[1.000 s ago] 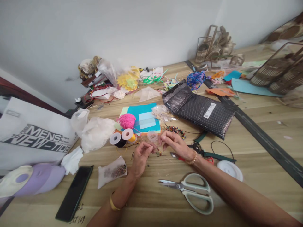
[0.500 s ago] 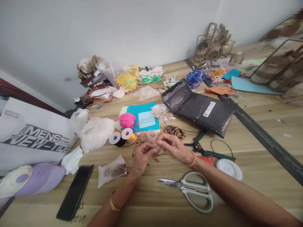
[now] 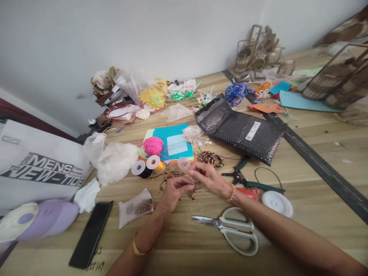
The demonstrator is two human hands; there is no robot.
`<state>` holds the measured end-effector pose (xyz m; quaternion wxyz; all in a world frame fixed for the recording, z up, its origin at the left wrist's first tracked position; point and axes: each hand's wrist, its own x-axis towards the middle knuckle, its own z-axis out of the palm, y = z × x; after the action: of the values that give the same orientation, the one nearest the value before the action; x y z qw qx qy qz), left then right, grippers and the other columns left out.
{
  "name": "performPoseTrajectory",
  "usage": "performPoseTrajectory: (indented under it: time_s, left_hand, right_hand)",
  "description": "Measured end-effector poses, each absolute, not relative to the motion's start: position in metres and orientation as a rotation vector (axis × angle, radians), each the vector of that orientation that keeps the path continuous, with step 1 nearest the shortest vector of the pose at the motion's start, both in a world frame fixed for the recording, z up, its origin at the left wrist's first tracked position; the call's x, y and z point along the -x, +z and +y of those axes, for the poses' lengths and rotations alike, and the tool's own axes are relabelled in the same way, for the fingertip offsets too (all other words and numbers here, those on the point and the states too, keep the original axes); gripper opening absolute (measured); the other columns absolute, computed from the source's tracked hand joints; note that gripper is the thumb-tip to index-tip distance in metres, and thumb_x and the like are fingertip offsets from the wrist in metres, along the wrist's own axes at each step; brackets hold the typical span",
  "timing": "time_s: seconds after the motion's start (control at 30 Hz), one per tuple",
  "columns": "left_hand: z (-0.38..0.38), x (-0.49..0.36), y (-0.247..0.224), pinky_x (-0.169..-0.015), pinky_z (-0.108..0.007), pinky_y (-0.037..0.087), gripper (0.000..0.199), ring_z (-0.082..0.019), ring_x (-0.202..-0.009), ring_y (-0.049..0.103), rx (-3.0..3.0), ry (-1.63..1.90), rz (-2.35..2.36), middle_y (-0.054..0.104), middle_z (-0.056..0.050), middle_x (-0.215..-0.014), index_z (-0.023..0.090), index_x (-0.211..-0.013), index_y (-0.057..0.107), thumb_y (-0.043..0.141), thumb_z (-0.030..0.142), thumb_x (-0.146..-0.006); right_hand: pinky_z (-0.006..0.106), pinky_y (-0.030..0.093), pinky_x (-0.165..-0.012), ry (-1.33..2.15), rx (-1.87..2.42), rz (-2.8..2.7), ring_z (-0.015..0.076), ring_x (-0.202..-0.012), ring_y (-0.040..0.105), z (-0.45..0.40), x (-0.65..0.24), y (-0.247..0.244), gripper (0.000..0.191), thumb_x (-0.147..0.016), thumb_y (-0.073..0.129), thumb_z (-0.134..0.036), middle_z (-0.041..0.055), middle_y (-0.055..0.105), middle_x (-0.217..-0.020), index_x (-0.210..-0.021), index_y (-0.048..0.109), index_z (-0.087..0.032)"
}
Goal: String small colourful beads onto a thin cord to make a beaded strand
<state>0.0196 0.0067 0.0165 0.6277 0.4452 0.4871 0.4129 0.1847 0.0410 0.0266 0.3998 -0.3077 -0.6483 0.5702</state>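
Observation:
Over the middle of the table, my left hand (image 3: 175,192) is closed in a pinch on a short beaded strand (image 3: 193,194) with small multicoloured beads, which hangs just beyond the fingertips. My right hand (image 3: 209,179) pinches close by, seemingly on the thin cord of the same strand; the cord is too fine to see well. Loose beads (image 3: 174,174) lie behind the left fingers. A small clear round container (image 3: 184,163) stands beyond both hands, and a coiled bead string (image 3: 211,160) rests behind the right one. Scissors (image 3: 227,228) lie partly open in front.
Thread spools (image 3: 153,162) and a pink yarn ball (image 3: 153,146) stand left of centre. A bead packet (image 3: 136,208) and a phone (image 3: 91,234) lie nearer. Pliers (image 3: 238,176), a white spool (image 3: 277,204) and a black bubble mailer (image 3: 244,132) occupy the right.
My left fingers have lowered slightly, and the hanging beads have shifted a little right and down. Both hands keep their pinch. The whole view has moved slightly.

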Motion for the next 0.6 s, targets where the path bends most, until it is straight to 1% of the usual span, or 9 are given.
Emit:
performPoseTrajectory:
  time_s: [0.1, 0.17, 0.23, 0.3, 0.33, 0.4, 0.47, 0.5, 0.6]
  left_hand:
    - [0.006, -0.021, 0.018, -0.059, -0.026, 0.046, 0.021, -0.014, -0.058, 0.056, -1.051, 0.947, 1.135, 0.065, -0.002, -0.059, 0.014, -0.061, 0.07, 0.081, 0.032, -0.061]
    - [0.006, -0.021, 0.017, -0.06, -0.027, 0.046, 0.022, -0.014, -0.058, 0.056, -1.042, 0.95, 1.14, 0.065, -0.002, -0.059, 0.013, -0.062, 0.07, 0.08, 0.033, -0.063]
    - [0.007, -0.02, 0.015, -0.061, -0.027, 0.046, 0.023, -0.014, -0.057, 0.057, -0.982, 0.981, 1.151, 0.065, -0.002, -0.06, 0.013, -0.064, 0.07, 0.08, 0.033, -0.063]
    - [0.008, -0.019, 0.012, -0.06, -0.026, 0.046, 0.024, -0.013, -0.056, 0.057, -0.896, 1.032, 1.16, 0.066, -0.001, -0.061, 0.013, -0.066, 0.07, 0.081, 0.033, -0.061]
    - [0.009, -0.018, 0.01, -0.061, -0.026, 0.046, 0.024, -0.012, -0.056, 0.056, -0.859, 1.063, 1.16, 0.065, -0.001, -0.061, 0.013, -0.067, 0.07, 0.082, 0.033, -0.06]
    - [0.011, -0.017, 0.007, -0.062, -0.025, 0.046, 0.024, -0.011, -0.057, 0.056, -0.797, 1.116, 1.15, 0.065, 0.0, -0.06, 0.013, -0.067, 0.069, 0.083, 0.032, -0.059]
    - [0.012, -0.016, 0.005, -0.062, -0.024, 0.045, 0.025, -0.011, -0.057, 0.056, -0.769, 1.156, 1.149, 0.065, 0.0, -0.06, 0.013, -0.068, 0.07, 0.083, 0.032, -0.058]
    - [0.013, -0.016, 0.004, -0.062, -0.024, 0.045, 0.025, -0.011, -0.057, 0.056, -0.763, 1.167, 1.154, 0.066, 0.0, -0.061, 0.013, -0.068, 0.07, 0.084, 0.032, -0.058]
    - [0.013, -0.016, 0.006, -0.062, -0.025, 0.045, 0.026, -0.011, -0.057, 0.056, -0.766, 1.174, 1.176, 0.066, 0.0, -0.061, 0.014, -0.069, 0.07, 0.084, 0.032, -0.057]
  right_hand:
    - [0.022, 0.032, -0.05, 1.456, 0.777, -1.662, 0.0093, -0.056, 0.04, 0.04, -0.184, 0.026, 0.038, -0.093, 0.048, -0.049, -0.0028, 0.045, -0.062, -0.073, 0.051, -0.016]
    - [0.022, 0.036, -0.052, 1.385, 0.783, -1.685, 0.0099, -0.057, 0.043, 0.041, -0.185, 0.025, 0.033, -0.094, 0.046, -0.045, -0.0006, 0.051, -0.068, -0.082, 0.056, -0.016]
    - [0.024, 0.04, -0.057, 1.205, 0.815, -1.71, 0.0112, -0.064, 0.048, 0.041, -0.186, 0.023, 0.025, -0.094, 0.048, -0.039, 0.005, 0.058, -0.089, -0.098, 0.058, -0.017]
    - [0.025, 0.043, -0.06, 1.01, 0.861, -1.742, 0.0126, -0.071, 0.052, 0.042, -0.188, 0.022, 0.022, -0.093, 0.051, -0.031, 0.0098, 0.054, -0.111, -0.109, 0.057, -0.018]
    - [0.026, 0.043, -0.061, 0.942, 0.879, -1.767, 0.0134, -0.074, 0.053, 0.042, -0.189, 0.022, 0.021, -0.092, 0.052, -0.028, 0.0107, 0.052, -0.113, -0.111, 0.057, -0.019]
    - [0.026, 0.043, -0.061, 0.869, 0.899, -1.832, 0.0139, -0.072, 0.052, 0.042, -0.19, 0.021, 0.017, -0.09, 0.054, -0.023, 0.0092, 0.054, -0.105, -0.105, 0.06, -0.018]
    - [0.026, 0.041, -0.06, 0.85, 0.898, -1.908, 0.0137, -0.068, 0.049, 0.041, -0.19, 0.021, 0.008, -0.089, 0.057, -0.021, 0.0054, 0.055, -0.089, -0.093, 0.062, -0.018]
    - [0.026, 0.04, -0.06, 0.857, 0.895, -1.941, 0.0134, -0.066, 0.048, 0.04, -0.189, 0.02, 0.007, -0.088, 0.057, -0.021, 0.0039, 0.054, -0.083, -0.087, 0.063, -0.017]
    - [0.026, 0.039, -0.06, 0.903, 0.894, -1.988, 0.0132, -0.066, 0.049, 0.039, -0.186, 0.018, 0.01, -0.088, 0.058, -0.021, 0.0027, 0.055, -0.078, -0.082, 0.064, -0.017]
